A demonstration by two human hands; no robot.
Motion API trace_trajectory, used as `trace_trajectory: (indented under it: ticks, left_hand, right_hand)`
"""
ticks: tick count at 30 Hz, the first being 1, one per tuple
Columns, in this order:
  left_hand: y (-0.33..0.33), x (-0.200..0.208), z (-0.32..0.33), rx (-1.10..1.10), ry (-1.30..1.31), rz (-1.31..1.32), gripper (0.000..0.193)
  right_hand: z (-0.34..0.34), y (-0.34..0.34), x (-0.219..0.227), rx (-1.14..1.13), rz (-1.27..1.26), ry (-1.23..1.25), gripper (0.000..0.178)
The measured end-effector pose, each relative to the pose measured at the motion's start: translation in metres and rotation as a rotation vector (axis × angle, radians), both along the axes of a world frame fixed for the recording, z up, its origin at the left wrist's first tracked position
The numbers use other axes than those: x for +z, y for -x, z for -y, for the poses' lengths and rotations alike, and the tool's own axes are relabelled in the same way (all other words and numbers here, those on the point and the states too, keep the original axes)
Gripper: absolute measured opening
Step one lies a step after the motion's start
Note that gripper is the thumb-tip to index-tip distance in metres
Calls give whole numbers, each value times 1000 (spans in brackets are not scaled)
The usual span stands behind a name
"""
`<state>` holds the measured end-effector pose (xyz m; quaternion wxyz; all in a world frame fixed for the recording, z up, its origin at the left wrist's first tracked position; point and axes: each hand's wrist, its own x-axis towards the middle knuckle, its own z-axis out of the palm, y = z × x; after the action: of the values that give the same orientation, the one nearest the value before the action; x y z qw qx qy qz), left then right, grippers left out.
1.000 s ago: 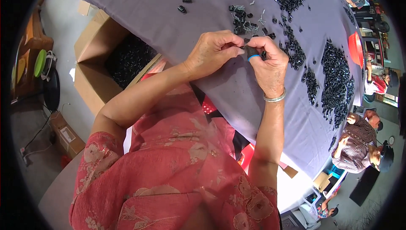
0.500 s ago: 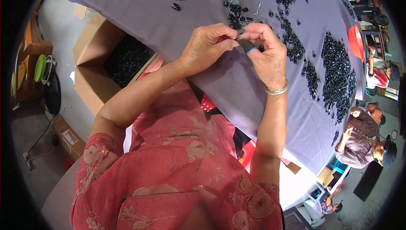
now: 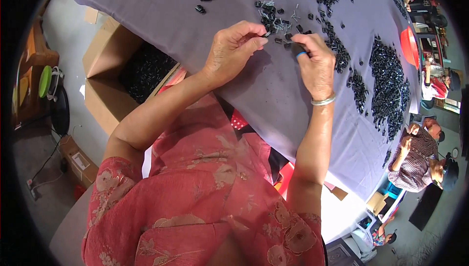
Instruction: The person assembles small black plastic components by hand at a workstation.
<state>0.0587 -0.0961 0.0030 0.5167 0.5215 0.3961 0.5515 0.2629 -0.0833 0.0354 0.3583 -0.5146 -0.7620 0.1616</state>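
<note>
A red, flower-patterned garment point(image 3: 195, 188) is worn by the person at the counter point(image 3: 273, 87), which is covered by a smooth grey-purple cloth. To the left, an open brown cardboard box point(image 3: 105, 100) is filled with small black pieces. Over the cloth, a tiny dark part point(image 3: 266, 34) is pinched between the thumb and fingertips of the left hand point(image 3: 233, 48). The right hand point(image 3: 317, 58), ringed at the wrist by a silver-coloured bangle point(image 3: 323, 101) and fitted with a blue-edged black thumb cover point(image 3: 297, 49), is held beside loose black pieces; whether one is gripped cannot be told. Just beyond, a small heap of black cylindrical parts and pale slender pins point(image 3: 273, 19) is scattered. Larger mounds of glossy black pieces point(image 3: 388, 85) are spread to the right, near a round red basin point(image 3: 409, 47). Farther off, a striped shirt point(image 3: 414, 163) is worn by a seated co-worker.
</note>
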Motion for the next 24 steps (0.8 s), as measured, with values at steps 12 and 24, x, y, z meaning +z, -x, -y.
trace_trajectory:
  ticks: [12,24]
  left_hand:
    - [-2,-7,-1,-12,-127,-61,14]
    - [-3,-7,-1,3,-161,-98,15]
  right_hand:
    - [1,4,1,19,251,-118,28]
    - [-2,16,2,18,261,-103,28]
